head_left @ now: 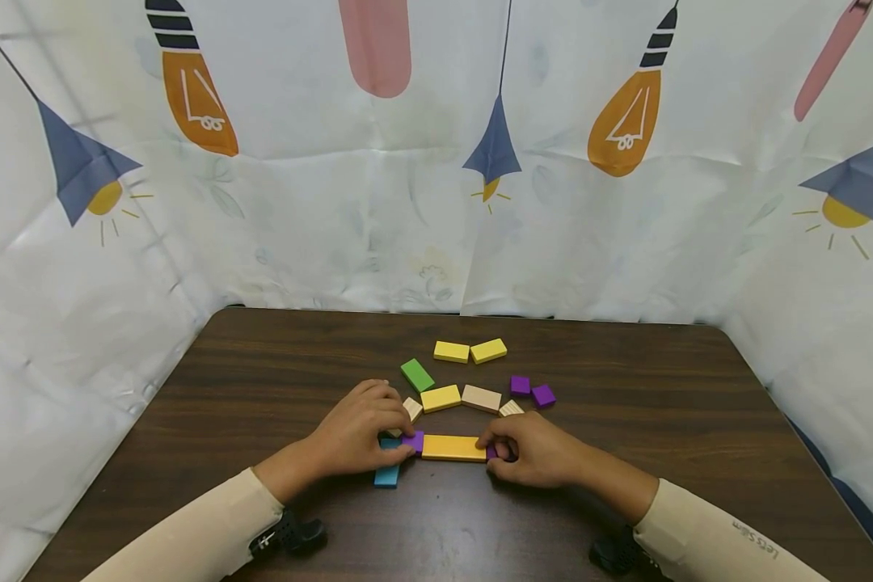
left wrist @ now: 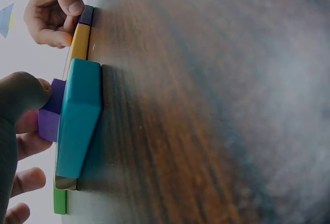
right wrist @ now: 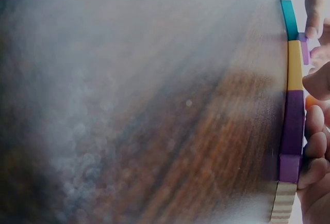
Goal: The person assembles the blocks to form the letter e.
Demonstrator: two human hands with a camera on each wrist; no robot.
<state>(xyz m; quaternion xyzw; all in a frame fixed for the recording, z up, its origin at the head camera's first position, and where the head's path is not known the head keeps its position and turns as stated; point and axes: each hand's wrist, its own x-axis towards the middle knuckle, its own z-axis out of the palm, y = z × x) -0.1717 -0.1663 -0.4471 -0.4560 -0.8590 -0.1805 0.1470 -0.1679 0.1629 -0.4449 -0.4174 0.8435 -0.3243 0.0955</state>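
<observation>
My left hand (head_left: 360,428) pinches a small purple block (left wrist: 49,126) between thumb and fingers, right over a blue block (left wrist: 80,121). That blue block lies at the left end of a long yellow block (head_left: 454,448). At the other end, the curled fingers of my right hand (head_left: 541,451) hold a purple block (right wrist: 293,123), which in the head view is mostly hidden by the hand. In the right wrist view its near end adjoins the yellow block. Whether the left purple block rests on the blue one or is held just above it, I cannot tell.
Behind the long block, an arc holds a short yellow block (head_left: 440,398), a tan block (head_left: 482,398) and ridged pale blocks (head_left: 511,408). Farther back lie a green block (head_left: 417,375), two yellow blocks (head_left: 452,352) and two purple blocks (head_left: 520,385). A printed curtain (head_left: 335,226) hangs beyond the brown table (head_left: 262,356).
</observation>
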